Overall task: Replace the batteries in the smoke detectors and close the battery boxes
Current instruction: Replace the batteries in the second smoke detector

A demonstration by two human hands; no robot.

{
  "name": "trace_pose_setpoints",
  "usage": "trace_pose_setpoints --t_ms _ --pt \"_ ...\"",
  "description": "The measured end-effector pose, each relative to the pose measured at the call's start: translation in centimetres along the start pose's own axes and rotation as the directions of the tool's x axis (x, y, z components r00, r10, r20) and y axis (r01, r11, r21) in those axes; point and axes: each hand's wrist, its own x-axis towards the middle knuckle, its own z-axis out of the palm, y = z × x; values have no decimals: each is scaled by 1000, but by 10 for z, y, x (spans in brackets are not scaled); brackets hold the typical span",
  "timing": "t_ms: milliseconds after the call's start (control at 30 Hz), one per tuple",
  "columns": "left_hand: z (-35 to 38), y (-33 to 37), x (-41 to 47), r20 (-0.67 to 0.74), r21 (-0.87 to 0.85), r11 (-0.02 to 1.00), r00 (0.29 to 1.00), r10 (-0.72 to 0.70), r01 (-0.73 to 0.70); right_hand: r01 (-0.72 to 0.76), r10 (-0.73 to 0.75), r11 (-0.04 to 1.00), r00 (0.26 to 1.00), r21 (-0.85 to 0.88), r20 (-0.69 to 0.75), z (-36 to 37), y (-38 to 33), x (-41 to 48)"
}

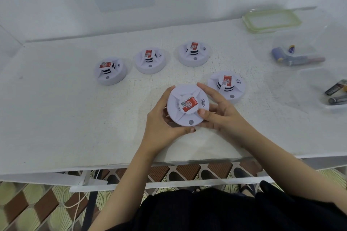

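My left hand (161, 118) and right hand (219, 110) both curl round one smoke detector (187, 105) at mid-bench (75, 118), with broad surface stretching left. Four more detectors (150, 61) sit behind. By the right edge (partly cut off), two clear tubs (300, 43) hold batteries (298, 59), and a green-rimmed lid (272, 20) lies beyond.
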Motion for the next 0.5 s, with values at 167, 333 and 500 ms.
trace_pose_setpoints --t_ms 167,333,500 --pt "0 1 0 16 -13 1000 1000 12 -12 -2 2 1000 1000 15 -8 2 -2 -1" --pt "-3 -4 0 -23 132 991 1000 10 -7 23 -21 997 999 -80 30 1 -1 0" --pt "-16 -5 3 -20 297 955 1000 9 -3 85 -66 886 996 -456 58 3 1 4"
